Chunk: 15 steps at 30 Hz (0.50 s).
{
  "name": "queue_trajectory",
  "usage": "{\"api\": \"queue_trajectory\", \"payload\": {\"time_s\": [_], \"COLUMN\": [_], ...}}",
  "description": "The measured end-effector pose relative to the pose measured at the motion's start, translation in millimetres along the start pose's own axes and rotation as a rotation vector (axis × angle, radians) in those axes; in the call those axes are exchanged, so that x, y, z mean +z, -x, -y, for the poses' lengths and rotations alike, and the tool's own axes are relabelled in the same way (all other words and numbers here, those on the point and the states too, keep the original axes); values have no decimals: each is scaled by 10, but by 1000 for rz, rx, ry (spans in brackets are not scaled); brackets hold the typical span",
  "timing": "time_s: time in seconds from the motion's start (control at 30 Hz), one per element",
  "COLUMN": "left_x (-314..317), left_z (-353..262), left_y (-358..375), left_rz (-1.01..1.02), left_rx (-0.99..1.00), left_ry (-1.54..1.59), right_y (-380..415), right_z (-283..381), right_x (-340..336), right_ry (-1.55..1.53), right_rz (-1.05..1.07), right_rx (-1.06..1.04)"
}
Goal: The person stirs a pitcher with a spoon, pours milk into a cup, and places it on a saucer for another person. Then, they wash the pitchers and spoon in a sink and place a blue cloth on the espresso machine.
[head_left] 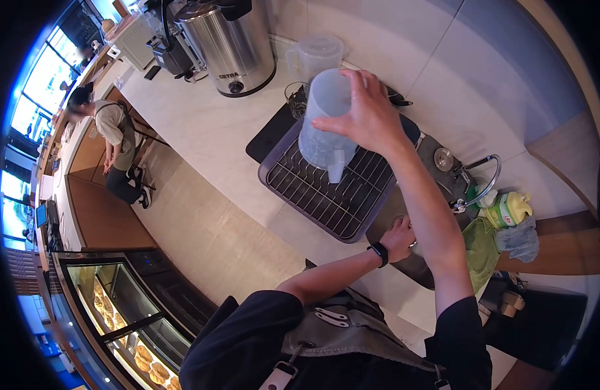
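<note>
My right hand (365, 117) grips a translucent plastic pitcher (323, 127) near its narrower upper end, fingers and thumb curved around it. The pitcher's wider end is down over the wire drying rack (319, 201), and its handle points toward me. Over the sink edge, my left hand (397, 239), below a black wristband, has its fingers curled in. A bit of shiny metal shows beside those fingers, partly behind my right forearm; I cannot tell what it is.
Behind the rack stand a lidded clear pitcher (319, 52) and a steel urn (228, 49). A faucet (479, 179), a yellow bottle (508, 209) and a green cloth (480, 250) lie right. Another person (115, 130) stands far left, beyond a pastry case (124, 312).
</note>
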<state>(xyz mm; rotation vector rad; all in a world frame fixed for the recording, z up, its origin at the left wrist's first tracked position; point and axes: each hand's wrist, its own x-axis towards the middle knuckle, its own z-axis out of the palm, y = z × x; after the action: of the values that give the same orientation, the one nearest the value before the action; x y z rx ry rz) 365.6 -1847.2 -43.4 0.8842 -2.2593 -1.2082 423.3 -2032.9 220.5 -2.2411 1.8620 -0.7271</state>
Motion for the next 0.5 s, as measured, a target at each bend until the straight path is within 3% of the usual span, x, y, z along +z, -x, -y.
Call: {"api": "queue_trajectory", "payload": {"time_s": [0.27, 0.5], "left_x": [4, 42], "left_z": [106, 129], "left_y": [32, -3], "left_rz": [59, 16], "left_rx": [18, -5], "left_ry": [132, 48], "right_y": [-470, -696], "right_z": [-110, -265], "right_x": [508, 531], "right_ry": [-9, -62], "right_rz": [137, 219], "right_rx": [189, 262]}}
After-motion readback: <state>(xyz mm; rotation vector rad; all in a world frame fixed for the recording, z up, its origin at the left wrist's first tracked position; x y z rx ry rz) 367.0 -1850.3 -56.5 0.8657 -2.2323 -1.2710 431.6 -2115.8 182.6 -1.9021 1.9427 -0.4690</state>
